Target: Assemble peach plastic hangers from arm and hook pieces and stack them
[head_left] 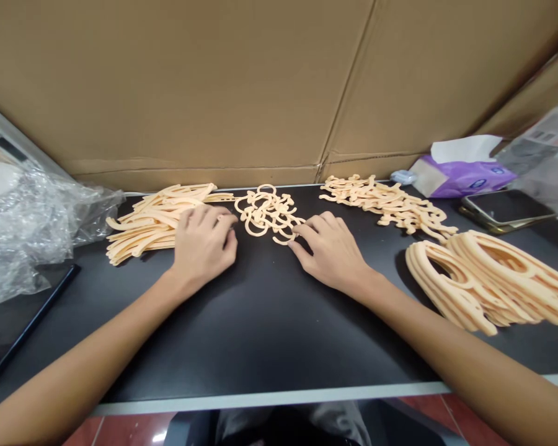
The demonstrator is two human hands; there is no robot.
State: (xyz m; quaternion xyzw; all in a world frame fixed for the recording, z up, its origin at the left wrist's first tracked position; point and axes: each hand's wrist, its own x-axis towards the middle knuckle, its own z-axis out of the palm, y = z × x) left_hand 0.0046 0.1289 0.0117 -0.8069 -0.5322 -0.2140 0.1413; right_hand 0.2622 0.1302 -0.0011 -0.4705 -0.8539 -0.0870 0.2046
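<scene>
On the black table [270, 334], at far left, lie one bundle of clear plastic wrap [28, 217] and one dark flat panel [23, 316]. Next comes one pile of long curved strips [144, 232], too overlapped to count. The left hand [205, 244] rests palm down at that pile's right end, wrist low, fingers bent; its fingertips are partly hidden, so one cannot tell whether it grips anything. In the middle is one heap of hooks [265, 210], tangled beyond counting. The right hand [328, 248] reaches in from the right, palm down, thumb and index tips at the heap's near right edge; whether they pinch a hook is unclear. Farther right are one pile of wavy pieces [385, 201], two stacks of looped frames [506, 266], one purple tissue pack [469, 176] and at least one phone [509, 207].
</scene>
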